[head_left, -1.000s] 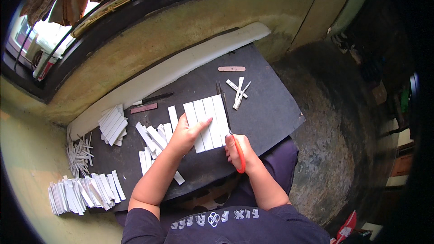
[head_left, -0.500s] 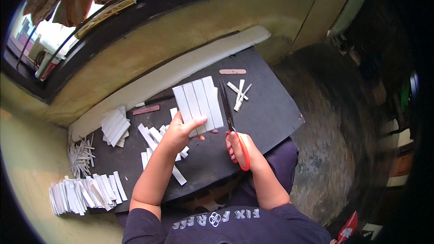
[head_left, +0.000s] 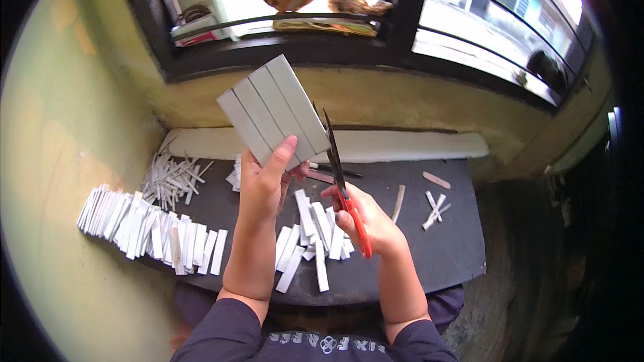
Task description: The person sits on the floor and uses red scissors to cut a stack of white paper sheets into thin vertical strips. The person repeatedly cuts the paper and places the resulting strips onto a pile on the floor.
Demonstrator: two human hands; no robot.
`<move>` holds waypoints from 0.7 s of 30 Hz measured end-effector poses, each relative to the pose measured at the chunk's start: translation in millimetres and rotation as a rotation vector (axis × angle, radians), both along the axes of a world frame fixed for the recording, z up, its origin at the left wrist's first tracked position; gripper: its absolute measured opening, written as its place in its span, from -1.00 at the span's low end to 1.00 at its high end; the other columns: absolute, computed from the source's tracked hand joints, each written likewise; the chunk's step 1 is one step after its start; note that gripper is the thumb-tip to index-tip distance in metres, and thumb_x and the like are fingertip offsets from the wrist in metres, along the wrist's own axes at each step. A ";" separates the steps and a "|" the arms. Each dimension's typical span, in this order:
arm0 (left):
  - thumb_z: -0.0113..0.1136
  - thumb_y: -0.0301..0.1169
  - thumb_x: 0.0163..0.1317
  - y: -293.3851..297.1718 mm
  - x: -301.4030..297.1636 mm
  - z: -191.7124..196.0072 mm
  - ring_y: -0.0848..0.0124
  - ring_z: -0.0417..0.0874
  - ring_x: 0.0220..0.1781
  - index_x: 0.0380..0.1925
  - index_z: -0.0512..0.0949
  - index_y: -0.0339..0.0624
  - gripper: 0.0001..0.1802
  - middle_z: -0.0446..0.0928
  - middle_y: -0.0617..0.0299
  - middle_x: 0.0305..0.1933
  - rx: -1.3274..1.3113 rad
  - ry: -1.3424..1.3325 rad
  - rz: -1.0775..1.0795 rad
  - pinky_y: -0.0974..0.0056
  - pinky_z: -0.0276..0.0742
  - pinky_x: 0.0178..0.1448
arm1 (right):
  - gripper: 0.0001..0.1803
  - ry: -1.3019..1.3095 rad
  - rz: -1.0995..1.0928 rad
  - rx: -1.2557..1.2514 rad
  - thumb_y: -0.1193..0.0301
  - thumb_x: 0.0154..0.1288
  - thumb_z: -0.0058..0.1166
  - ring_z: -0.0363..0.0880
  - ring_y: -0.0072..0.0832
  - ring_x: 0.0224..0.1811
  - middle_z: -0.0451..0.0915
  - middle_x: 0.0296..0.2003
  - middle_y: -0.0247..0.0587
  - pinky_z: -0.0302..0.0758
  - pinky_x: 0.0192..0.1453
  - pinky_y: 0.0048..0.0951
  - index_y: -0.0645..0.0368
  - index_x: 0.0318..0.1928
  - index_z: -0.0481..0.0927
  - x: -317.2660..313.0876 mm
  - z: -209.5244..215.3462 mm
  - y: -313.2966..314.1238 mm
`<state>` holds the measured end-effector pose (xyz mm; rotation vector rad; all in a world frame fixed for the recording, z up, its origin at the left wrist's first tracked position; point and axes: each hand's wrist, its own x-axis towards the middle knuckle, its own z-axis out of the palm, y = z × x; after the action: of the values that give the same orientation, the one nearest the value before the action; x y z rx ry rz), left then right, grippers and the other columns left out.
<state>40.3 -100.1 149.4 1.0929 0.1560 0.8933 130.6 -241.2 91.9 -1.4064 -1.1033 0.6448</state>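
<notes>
My left hand grips a white card ruled with dark parallel lines, its thumb flat on the face and its fingers behind. The card is raised above the table and tilted. In my right hand is a pair of scissors with red handles and dark blades. The blades point up and stand parted at the card's right edge. Below my hands lies a loose heap of white strips. A thin pale strip rests beside my right hand.
The dark table carries a long row of white strips at the left and thin offcuts behind it. A pinkish stick and several short pieces lie right. A long white slab borders the wall under the barred window.
The view has swung to the left and up. The card has tilted and is higher; the scissor blades now meet its right edge. A thin strip shows on the table by my right hand.
</notes>
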 end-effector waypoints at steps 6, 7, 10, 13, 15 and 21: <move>0.14 -0.40 0.17 24.9 -7.3 -2.6 0.48 0.52 -0.49 -0.22 0.46 -0.29 -0.78 0.53 0.18 -0.35 -0.031 0.088 0.040 0.40 0.49 -0.45 | -0.24 -0.002 0.109 0.045 -0.21 0.10 -0.03 0.40 -0.44 -0.36 0.40 -0.40 -0.18 0.40 -0.23 -0.42 0.32 -0.09 0.40 1.1 -21.3 32.8; 0.15 -0.39 0.17 26.8 -6.1 -3.8 0.48 0.52 -0.48 -0.21 0.46 -0.29 -0.76 0.53 0.18 -0.34 -0.025 0.116 0.012 0.40 0.51 -0.44 | -0.23 0.040 0.088 0.057 -0.21 0.07 -0.01 0.37 -0.47 -0.38 0.38 -0.42 -0.22 0.38 -0.26 -0.45 0.32 -0.10 0.40 -1.0 -27.2 30.7; 0.16 -0.37 0.16 24.5 3.5 -8.3 0.48 0.53 -0.44 -0.18 0.45 -0.31 -0.72 0.53 0.16 -0.31 -0.022 0.135 -0.027 0.39 0.54 -0.40 | -0.24 0.077 0.025 0.104 -0.19 0.03 0.04 0.33 -0.51 -0.42 0.35 -0.46 -0.27 0.35 -0.31 -0.47 0.32 -0.11 0.41 -1.7 -34.3 23.6; 0.16 -0.38 0.16 22.7 9.2 -12.7 0.48 0.54 -0.43 -0.18 0.45 -0.32 -0.72 0.53 0.16 -0.30 -0.031 0.181 -0.087 0.38 0.55 -0.39 | -0.27 0.013 -0.013 0.095 -0.16 0.02 0.07 0.33 -0.50 -0.45 0.34 -0.50 -0.28 0.33 -0.35 -0.47 0.32 -0.12 0.42 5.7 -43.5 14.9; 0.16 -0.37 0.17 20.8 13.0 -17.4 0.48 0.54 -0.42 -0.18 0.46 -0.33 -0.72 0.53 0.16 -0.29 -0.027 0.206 -0.135 0.37 0.56 -0.38 | -0.28 -0.040 -0.045 0.046 -0.14 0.00 0.08 0.34 -0.45 -0.47 0.35 -0.53 -0.25 0.35 -0.36 -0.44 0.31 -0.12 0.44 11.0 -49.7 9.2; 0.17 -0.35 0.18 15.7 22.7 -24.0 0.48 0.56 -0.38 -0.18 0.47 -0.32 -0.71 0.53 0.18 -0.29 0.017 0.219 -0.169 0.37 0.57 -0.36 | -0.08 0.040 -0.098 0.009 -0.35 -0.08 0.02 0.24 -0.62 -0.44 0.30 -0.48 -0.36 0.23 -0.41 -0.58 0.35 -0.10 0.42 6.7 -47.3 9.7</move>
<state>63.0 -84.3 125.4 1.2000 0.2332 0.6241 137.4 -231.5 44.6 -1.4250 -0.9981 0.5946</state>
